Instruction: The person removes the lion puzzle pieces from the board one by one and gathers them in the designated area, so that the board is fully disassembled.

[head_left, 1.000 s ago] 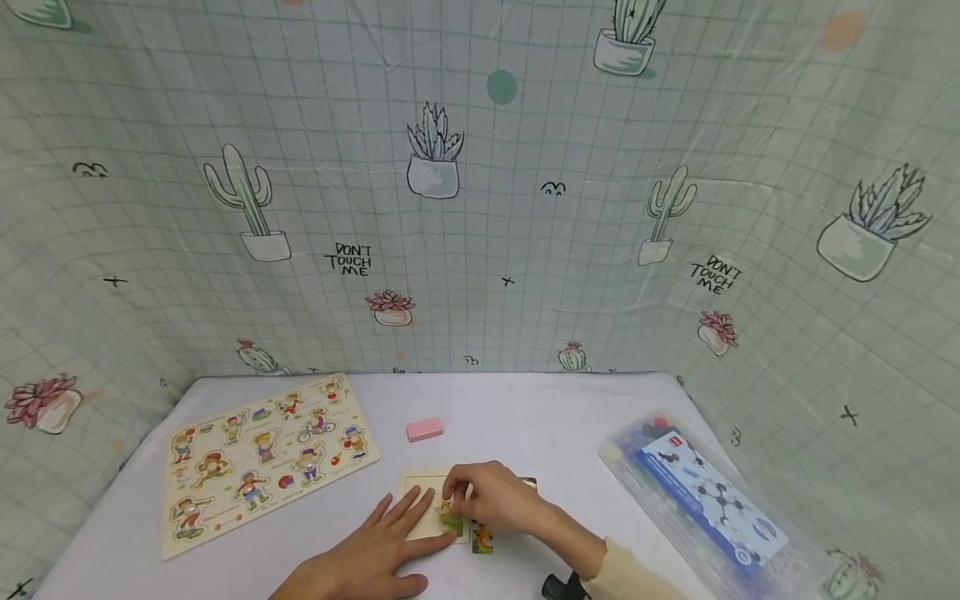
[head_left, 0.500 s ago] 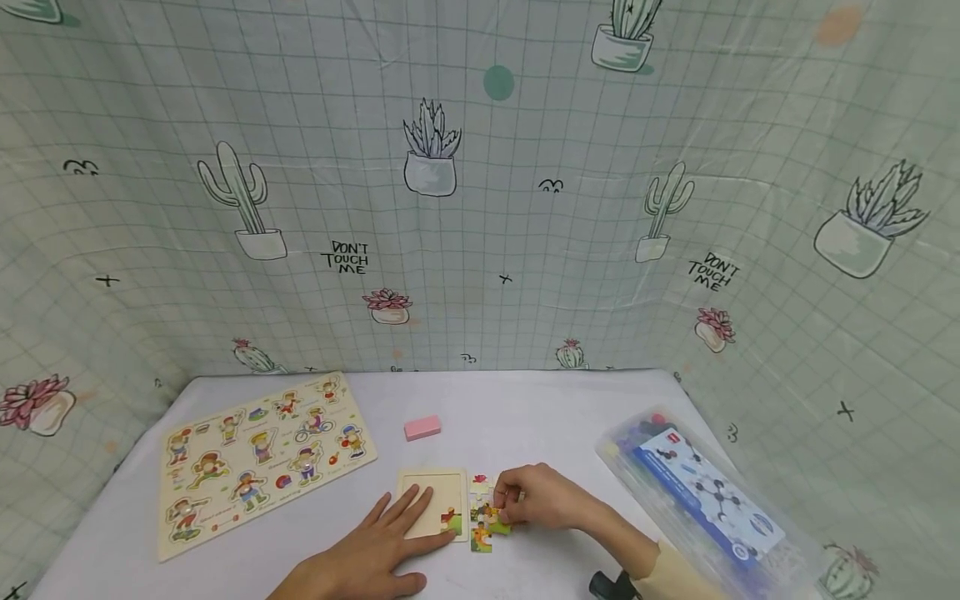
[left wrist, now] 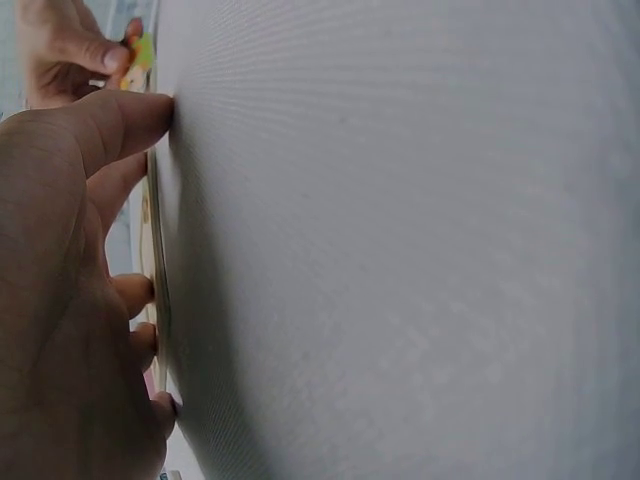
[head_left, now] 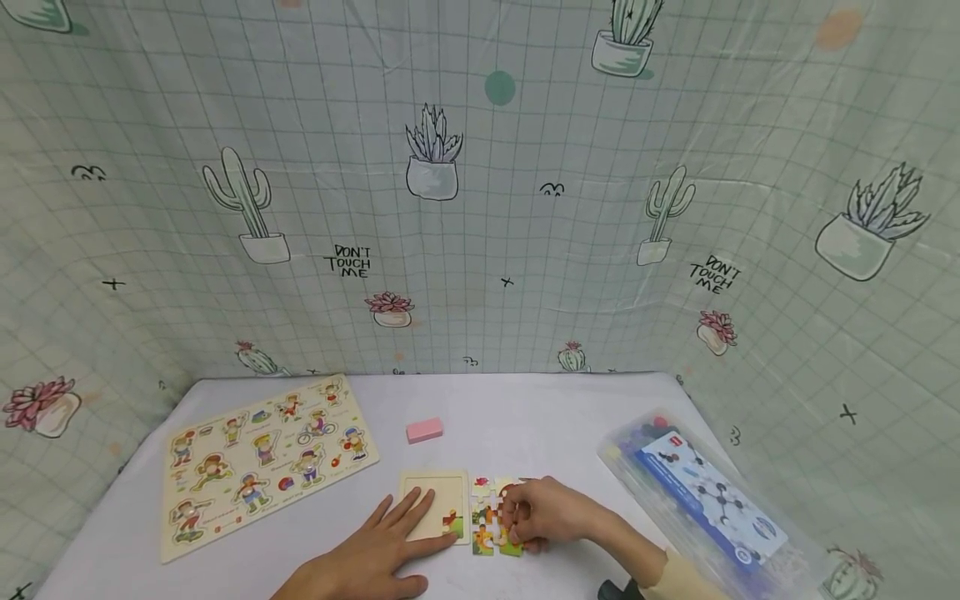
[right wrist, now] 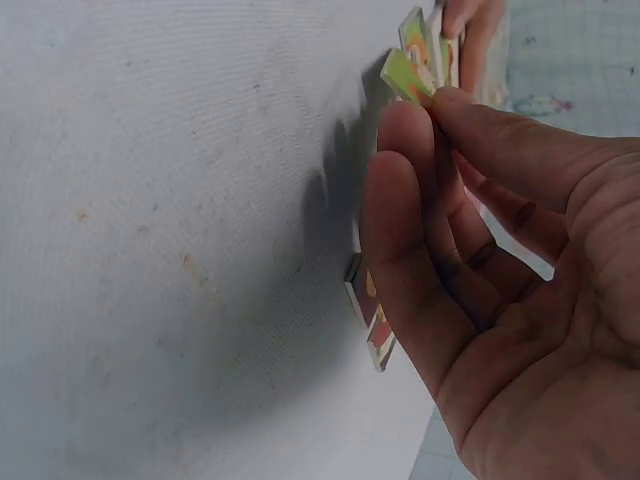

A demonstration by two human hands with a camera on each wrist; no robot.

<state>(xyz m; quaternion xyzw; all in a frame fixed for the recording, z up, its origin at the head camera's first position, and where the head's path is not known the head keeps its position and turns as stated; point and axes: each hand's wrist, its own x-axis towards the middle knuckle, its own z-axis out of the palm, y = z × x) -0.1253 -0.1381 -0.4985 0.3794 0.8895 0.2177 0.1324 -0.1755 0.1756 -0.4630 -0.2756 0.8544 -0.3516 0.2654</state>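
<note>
My left hand [head_left: 375, 550] lies with fingers spread across a small wooden puzzle tray [head_left: 450, 487]. One green and brown jigsaw piece [head_left: 452, 522] sits in that tray's lower right corner. Right of the tray, several loose jigsaw pieces [head_left: 482, 540] are grouped closely on the table. Over them, my right hand [head_left: 555, 510] pinches a green jigsaw piece [right wrist: 405, 76] between thumb and fingers, at the group's lower right. The hand hides some of the pieces. In the left wrist view, the left thumb [left wrist: 145, 122] touches down beside the tray's edge.
A large wooden board [head_left: 258, 475] with printed children figures lies at the left. Behind the tray is a pink block [head_left: 424, 430]. A clear plastic box [head_left: 712, 504] with a blue label stands at the right. Something dark [head_left: 618, 590] shows beside the right sleeve.
My right hand has moved right, from over the tray to the loose pieces, carrying a jigsaw piece out and setting it against the group. The left hand has stayed put.
</note>
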